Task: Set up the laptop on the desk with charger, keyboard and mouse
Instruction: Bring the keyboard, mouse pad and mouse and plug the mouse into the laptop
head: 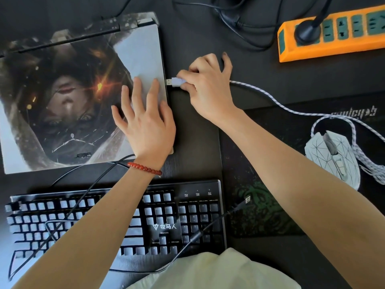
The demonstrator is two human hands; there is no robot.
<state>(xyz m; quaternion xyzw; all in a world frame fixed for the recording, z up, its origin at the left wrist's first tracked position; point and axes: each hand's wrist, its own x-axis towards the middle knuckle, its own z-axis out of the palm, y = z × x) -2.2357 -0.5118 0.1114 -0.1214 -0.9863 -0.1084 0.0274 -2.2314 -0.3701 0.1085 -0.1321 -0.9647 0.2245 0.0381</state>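
Observation:
The closed laptop, its lid covered with a printed picture, lies at the left of the dark desk. My left hand rests flat on the lid near its right edge, fingers spread. My right hand pinches the white USB plug of the mouse cable, its metal tip just beside the laptop's right side. The braided white cable runs right to the white mouse on the mouse pad. A black keyboard lies in front of the laptop, its own USB plug lying loose on the pad.
An orange power strip with a black plug in it sits at the back right, with dark cables trailing behind the laptop. The dark mouse pad covers the right side. A pale cloth is at the bottom edge.

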